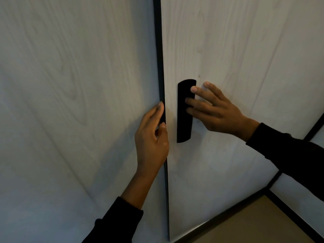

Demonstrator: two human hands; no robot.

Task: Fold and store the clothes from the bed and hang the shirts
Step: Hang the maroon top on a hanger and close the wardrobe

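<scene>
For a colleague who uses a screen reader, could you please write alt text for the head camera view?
A person's left hand curls its fingers at the dark gap between two pale wood-grain wardrobe doors, while the right hand rests straight fingers on the right door's black handle. Both sleeves are black.
</scene>
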